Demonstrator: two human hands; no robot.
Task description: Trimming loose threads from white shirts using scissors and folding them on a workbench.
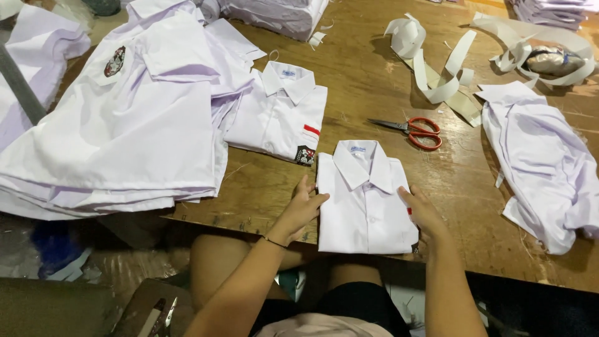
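At lower centre of the frame, a folded white shirt [365, 200] is flanked by the left hand [301, 209] and right hand [422, 211], fingers spread flat against its side edges, nothing pinched. It is judged light, soft and floppy, best supported at both sides. Farther up lie red-handled scissors [415, 130].

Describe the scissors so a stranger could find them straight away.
Start at the wooden table and find the folded white shirt held between the left hand and right hand. Just beyond its collar, to the right, lie the scissors, closed and flat, short of the curled white paper strips. Their red handles are the only metal tool among white cloth.
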